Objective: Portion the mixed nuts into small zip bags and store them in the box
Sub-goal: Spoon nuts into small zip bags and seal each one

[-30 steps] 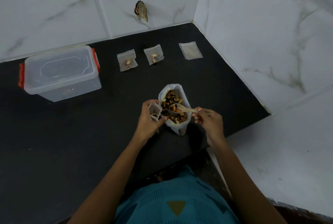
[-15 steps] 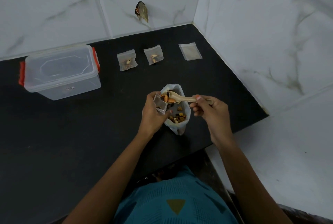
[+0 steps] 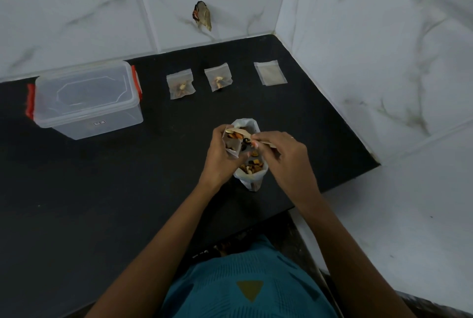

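Observation:
My left hand [image 3: 219, 156] holds a small zip bag [image 3: 233, 144] open above the big white bag of mixed nuts [image 3: 252, 171] on the black counter. My right hand [image 3: 284, 154] grips a wooden spoon [image 3: 243, 134] whose bowl, loaded with nuts, sits at the small bag's mouth. Two filled small bags [image 3: 180, 84] [image 3: 218, 77] and one empty small bag [image 3: 270, 72] lie in a row at the back. The clear plastic box [image 3: 85, 98] with red clips and its lid on stands at the back left.
White marble-tiled walls close the counter [image 3: 102, 202] at the back and right. A dry leaf-like scrap [image 3: 202, 15] sticks to the back wall. The counter's front edge runs diagonally near my body, with white floor at the right.
My right hand lifted the loaded spoon out of the big bag and brought it left to the small bag's mouth. My left hand raised the small bag.

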`<state>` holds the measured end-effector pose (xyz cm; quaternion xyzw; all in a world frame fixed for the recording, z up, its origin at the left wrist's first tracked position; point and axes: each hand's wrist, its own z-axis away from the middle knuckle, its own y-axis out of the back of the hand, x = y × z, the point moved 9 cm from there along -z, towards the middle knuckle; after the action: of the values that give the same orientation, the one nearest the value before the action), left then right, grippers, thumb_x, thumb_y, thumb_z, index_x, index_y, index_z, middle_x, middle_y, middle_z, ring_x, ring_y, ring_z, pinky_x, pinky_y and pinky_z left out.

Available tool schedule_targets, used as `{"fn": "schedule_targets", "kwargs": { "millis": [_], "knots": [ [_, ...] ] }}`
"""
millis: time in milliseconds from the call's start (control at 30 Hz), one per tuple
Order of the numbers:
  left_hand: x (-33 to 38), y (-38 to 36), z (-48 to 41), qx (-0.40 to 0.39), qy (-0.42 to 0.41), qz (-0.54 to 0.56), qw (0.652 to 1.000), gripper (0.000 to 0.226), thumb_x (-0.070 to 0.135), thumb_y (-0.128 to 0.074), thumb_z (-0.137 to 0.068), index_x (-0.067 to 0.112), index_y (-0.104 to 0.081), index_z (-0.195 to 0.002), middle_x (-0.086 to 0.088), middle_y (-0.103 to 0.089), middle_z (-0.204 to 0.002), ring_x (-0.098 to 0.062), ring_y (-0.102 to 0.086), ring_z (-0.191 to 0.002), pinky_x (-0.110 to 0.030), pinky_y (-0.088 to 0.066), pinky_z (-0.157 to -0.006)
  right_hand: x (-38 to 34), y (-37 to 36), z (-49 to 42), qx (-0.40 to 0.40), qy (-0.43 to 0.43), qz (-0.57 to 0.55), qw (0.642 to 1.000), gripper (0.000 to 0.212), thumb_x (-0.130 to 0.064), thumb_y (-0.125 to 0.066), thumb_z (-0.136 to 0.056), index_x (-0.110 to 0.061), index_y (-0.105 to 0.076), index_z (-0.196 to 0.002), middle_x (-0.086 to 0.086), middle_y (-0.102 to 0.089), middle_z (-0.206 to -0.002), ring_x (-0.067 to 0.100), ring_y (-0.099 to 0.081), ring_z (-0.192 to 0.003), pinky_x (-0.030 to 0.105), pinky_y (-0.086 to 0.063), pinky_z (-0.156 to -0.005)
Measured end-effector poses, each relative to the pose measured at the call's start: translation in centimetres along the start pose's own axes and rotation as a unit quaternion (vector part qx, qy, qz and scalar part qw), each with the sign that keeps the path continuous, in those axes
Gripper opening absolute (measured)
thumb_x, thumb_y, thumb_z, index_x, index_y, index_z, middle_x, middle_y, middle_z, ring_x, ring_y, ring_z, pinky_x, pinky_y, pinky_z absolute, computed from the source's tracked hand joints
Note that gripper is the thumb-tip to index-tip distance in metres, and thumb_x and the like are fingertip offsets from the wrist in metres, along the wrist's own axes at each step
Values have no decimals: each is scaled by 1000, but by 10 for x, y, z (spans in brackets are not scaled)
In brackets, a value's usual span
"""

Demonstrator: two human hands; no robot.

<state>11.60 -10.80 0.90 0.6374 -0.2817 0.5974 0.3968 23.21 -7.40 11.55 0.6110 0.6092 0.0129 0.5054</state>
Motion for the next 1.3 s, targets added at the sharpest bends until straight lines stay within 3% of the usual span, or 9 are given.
{"fn": "schedule_targets", "kwargs": {
  "millis": [167,333,400,467,567,733,1000,1133,1300],
  "knots": [
    [0,2,-2,1,-2,5,1000,59,5,-74,-74,20,-34,-115,11,-47,-106,4,-50,-94,-9,-46,-76,3,1,-2,1,9,-26,1000,27,-14,-52,-82,5,-67,-94,17,-69,-85,19,-64,-79,22,-47,-77],
    [-1,1,-4,1,4,14,1000,58,6,-74,-74,21,-35,-114,11,-46,-108,2,-49,-97,-12,-45,-79,14,1,-1,8,-50,-98,994,29,-18,-54,-83,3,-67,-98,14,-68,-90,8,-59,-88,10,-48,-77],
    [-3,1,-4,2,4,19,1000,59,5,-74,-73,22,-35,-114,13,-46,-108,1,-48,-100,-12,-45,-79,19,2,0,12,-61,-104,993,21,-9,-58,-84,2,-66,-99,12,-68,-92,6,-59,-88,8,-48,-76],
    [-2,2,-5,5,3,14,1000,59,4,-73,-74,23,-34,-114,16,-45,-108,2,-48,-100,-9,-45,-77,20,4,-1,12,-64,-105,992,19,-2,-59,-83,2,-66,-100,10,-67,-92,7,-60,-88,9,-50,-74],
    [0,1,-5,6,0,5,1000,59,4,-73,-74,23,-34,-114,20,-44,-105,9,-47,-97,-5,-44,-75,20,7,-2,16,-61,-99,993,20,-9,-58,-85,2,-66,-100,10,-67,-91,10,-62,-84,10,-51,-71],
    [0,4,-5,24,0,5,1000,62,7,-75,-74,22,-32,-116,8,-45,-114,-3,-48,-103,-16,-45,-83,9,13,0,48,-27,-60,997,29,-18,-53,-84,4,-66,-97,16,-69,-89,17,-64,-82,16,-50,-75],
    [2,7,-7,34,-3,1,999,65,6,-75,-73,12,-34,-123,3,-46,-115,-6,-48,-104,-5,-45,-78,11,9,5,33,-56,-90,994,30,-21,-53,-84,1,-66,-100,13,-69,-91,15,-65,-83,17,-53,-73],
    [0,9,-7,39,13,-8,999,65,7,-74,-74,14,-33,-124,6,-43,-115,-6,-46,-105,-11,-45,-77,21,21,6,71,-111,-97,987,22,-17,-56,-87,-3,-65,-102,-1,-64,-87,4,-63,-77,13,-52,-66],
    [-2,10,-7,42,24,-14,999,70,8,-75,-73,13,-33,-127,2,-44,-119,-10,-46,-110,-16,-43,-81,45,17,17,77,-243,-129,958,11,-8,-56,-89,-14,-64,-93,-11,-62,-74,-5,-60,-65,9,-48,-60]
  ]
}}
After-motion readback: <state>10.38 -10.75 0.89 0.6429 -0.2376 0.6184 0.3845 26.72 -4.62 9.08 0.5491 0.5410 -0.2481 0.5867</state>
